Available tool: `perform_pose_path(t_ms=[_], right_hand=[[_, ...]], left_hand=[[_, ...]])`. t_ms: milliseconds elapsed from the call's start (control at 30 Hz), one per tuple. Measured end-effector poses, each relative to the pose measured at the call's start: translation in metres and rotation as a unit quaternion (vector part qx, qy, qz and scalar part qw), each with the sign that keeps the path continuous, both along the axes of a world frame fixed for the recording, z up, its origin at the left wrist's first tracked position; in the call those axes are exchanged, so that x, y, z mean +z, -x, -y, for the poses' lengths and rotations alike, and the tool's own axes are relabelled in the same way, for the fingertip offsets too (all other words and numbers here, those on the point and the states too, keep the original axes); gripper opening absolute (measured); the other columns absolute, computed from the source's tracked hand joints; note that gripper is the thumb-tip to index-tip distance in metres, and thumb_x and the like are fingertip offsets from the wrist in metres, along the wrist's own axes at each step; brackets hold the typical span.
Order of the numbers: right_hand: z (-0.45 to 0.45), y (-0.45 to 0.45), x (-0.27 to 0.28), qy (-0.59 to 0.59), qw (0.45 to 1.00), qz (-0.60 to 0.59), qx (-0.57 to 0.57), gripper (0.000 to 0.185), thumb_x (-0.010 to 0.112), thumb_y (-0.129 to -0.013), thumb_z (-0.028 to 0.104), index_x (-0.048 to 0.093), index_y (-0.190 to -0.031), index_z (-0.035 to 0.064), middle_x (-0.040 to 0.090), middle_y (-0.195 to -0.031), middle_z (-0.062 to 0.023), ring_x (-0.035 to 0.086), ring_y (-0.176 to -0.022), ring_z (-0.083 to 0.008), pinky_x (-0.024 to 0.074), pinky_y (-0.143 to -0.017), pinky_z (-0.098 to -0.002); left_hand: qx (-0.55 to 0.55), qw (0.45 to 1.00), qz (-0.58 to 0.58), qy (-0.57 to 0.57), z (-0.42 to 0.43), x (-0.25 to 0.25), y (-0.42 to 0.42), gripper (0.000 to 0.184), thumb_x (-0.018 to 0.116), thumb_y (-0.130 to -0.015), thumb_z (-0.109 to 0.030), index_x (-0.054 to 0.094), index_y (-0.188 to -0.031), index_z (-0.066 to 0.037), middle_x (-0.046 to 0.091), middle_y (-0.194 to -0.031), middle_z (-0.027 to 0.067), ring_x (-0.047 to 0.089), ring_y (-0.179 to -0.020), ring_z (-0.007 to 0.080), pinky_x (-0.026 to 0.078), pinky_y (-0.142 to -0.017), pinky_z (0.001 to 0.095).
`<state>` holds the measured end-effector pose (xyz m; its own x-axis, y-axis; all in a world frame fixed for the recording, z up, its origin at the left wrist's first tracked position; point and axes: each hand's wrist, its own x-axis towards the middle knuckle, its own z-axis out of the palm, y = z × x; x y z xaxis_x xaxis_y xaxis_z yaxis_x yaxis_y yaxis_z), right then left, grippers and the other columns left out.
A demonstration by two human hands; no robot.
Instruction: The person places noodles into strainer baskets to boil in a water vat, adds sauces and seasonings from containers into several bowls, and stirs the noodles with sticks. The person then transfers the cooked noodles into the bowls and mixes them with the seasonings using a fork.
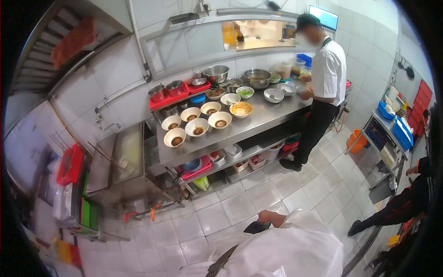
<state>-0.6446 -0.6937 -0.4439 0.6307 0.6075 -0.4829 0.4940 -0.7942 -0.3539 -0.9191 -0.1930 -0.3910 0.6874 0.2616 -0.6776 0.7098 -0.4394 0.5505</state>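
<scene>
My right hand (272,218) is low in front of my body, at the end of a white sleeve (304,231). Its fingers look curled in, and whatever they may hold is hidden. Just below it shows a dark shape (257,227), and I cannot tell if the hand touches it. My left hand is out of view. Beyond the floor gap stands a steel counter (258,113). Several pale bowls with brown sauce, such as one nearest bowl (175,137), sit on its left part. A bowl with orange-yellow contents (241,109) is beside them.
A co-worker (323,78) in white stands at the counter's right end. On the left is a steel cooker (124,157) with a protruding valve handle. An orange bucket (356,141) stands by a side rack (385,138). Another person's dark-clothed leg (387,210) reaches in from the right.
</scene>
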Motion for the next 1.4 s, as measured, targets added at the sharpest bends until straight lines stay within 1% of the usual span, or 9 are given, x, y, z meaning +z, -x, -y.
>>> perform_pose_path(t_ms=[533, 567, 600, 700, 867, 1000, 1100, 1367, 1400], right_hand=[[0.001, 0.018, 0.032, -0.005, 0.994, -0.032, -0.102, 0.047, 0.057, -0.079, 0.047, 0.073, -0.086, 0.004, 0.069, -0.09, -0.0206, 0.067, -0.086, -0.0367, 0.0528, -0.079, -0.046], [0.008, 0.004, -0.009, 0.005, 0.999, -0.003, 0.041, 0.044, 0.058, -0.079, 0.045, 0.073, -0.087, 0.0043, 0.069, -0.091, -0.0206, 0.067, -0.086, -0.0369, 0.0529, -0.078, -0.0469], [-0.003, 0.022, 0.013, 0.021, 0.983, -0.009, -0.181, 0.039, 0.058, -0.077, 0.038, 0.072, -0.089, 0.0044, 0.069, -0.091, -0.0198, 0.067, -0.085, -0.0371, 0.0531, -0.077, -0.0478], [0.002, 0.034, 0.032, -0.083, 0.972, 0.016, -0.221, 0.032, 0.058, -0.074, 0.029, 0.072, -0.086, 0.0039, 0.069, -0.09, -0.0214, 0.067, -0.084, -0.0381, 0.0533, -0.076, -0.0486], [-0.003, 0.011, -0.012, 0.055, 0.996, -0.067, 0.036, 0.05, 0.047, -0.088, 0.051, 0.073, -0.083, 0.0085, 0.07, -0.089, -0.0168, 0.067, -0.084, -0.0325, 0.0514, -0.077, -0.0452], [0.02, 0.046, 0.001, 0.014, 0.976, -0.066, -0.206, 0.051, 0.052, -0.085, 0.053, 0.07, -0.099, 0.0069, 0.069, -0.102, -0.018, 0.063, -0.1, -0.0367, 0.0493, -0.089, -0.0448], [0.078, 0.055, -0.061, -0.02, 0.996, -0.015, 0.091, 0.041, 0.054, -0.087, 0.05, 0.072, -0.091, 0.0142, 0.068, -0.096, -0.016, 0.064, -0.095, -0.0366, 0.051, -0.084, -0.0446], [0.101, 0.018, -0.116, 0.117, 0.993, -0.012, 0.003, 0.04, 0.055, -0.086, 0.047, 0.073, -0.088, 0.0116, 0.068, -0.094, -0.0173, 0.066, -0.089, -0.0347, 0.0522, -0.08, -0.0467], [0.074, 0.009, -0.02, 0.087, 0.993, -0.027, -0.078, 0.042, 0.055, -0.086, 0.047, 0.073, -0.085, 0.0088, 0.068, -0.092, -0.019, 0.066, -0.087, -0.0359, 0.0523, -0.079, -0.0474]], left_hand=[[-0.021, 0.999, 0.013, 0.039, 0.003, -0.003, -0.013, 0.014, 0.055, -0.084, -0.011, 0.067, -0.078, -0.007, 0.068, -0.077, 0.0032, 0.061, -0.073, 0.0131, 0.049, -0.065, 0.0285], [-0.026, 0.999, 0.011, 0.042, 0.004, -0.003, -0.017, 0.014, 0.055, -0.084, -0.011, 0.067, -0.078, -0.007, 0.068, -0.078, 0.0031, 0.06, -0.073, 0.013, 0.049, -0.065, 0.0284], [-0.031, 0.998, 0.01, 0.047, 0.005, -0.005, -0.02, 0.014, 0.054, -0.084, -0.011, 0.067, -0.078, -0.007, 0.068, -0.078, 0.003, 0.06, -0.073, 0.0129, 0.049, -0.065, 0.0283], [-0.053, 0.997, 0.007, 0.063, 0.003, -0.005, -0.027, 0.014, 0.054, -0.084, -0.011, 0.067, -0.079, -0.007, 0.068, -0.078, 0.0027, 0.06, -0.073, 0.0125, 0.049, -0.065, 0.028], [-0.101, 0.976, 0.06, 0.182, -0.015, -0.003, -0.01, 0.014, 0.054, -0.084, -0.01, 0.066, -0.079, -0.007, 0.067, -0.078, 0.0022, 0.06, -0.073, 0.0119, 0.048, -0.065, 0.0276], [-0.084, 0.968, 0.095, 0.216, 0.013, 0.032, -0.043, 0.013, 0.051, -0.084, -0.008, 0.064, -0.081, -0.008, 0.066, -0.081, 0.0016, 0.058, -0.073, 0.0108, 0.047, -0.065, 0.0261], [-0.052, 0.974, 0.107, 0.195, 0.032, 0.073, -0.076, 0.015, 0.048, -0.085, -0.006, 0.062, -0.084, -0.008, 0.066, -0.085, 0.001, 0.058, -0.075, 0.0099, 0.046, -0.066, 0.0245], [0.091, 0.944, 0.231, 0.217, -0.005, 0.149, -0.153, 0.018, 0.046, -0.085, -0.004, 0.062, -0.093, -0.009, 0.066, -0.092, -0.0003, 0.059, -0.08, 0.0091, 0.046, -0.068, 0.025], [0.088, 0.945, 0.24, 0.206, -0.014, 0.153, -0.159, 0.018, 0.047, -0.085, -0.004, 0.062, -0.093, -0.009, 0.066, -0.092, -0.0002, 0.059, -0.08, 0.0091, 0.046, -0.068, 0.0252]])
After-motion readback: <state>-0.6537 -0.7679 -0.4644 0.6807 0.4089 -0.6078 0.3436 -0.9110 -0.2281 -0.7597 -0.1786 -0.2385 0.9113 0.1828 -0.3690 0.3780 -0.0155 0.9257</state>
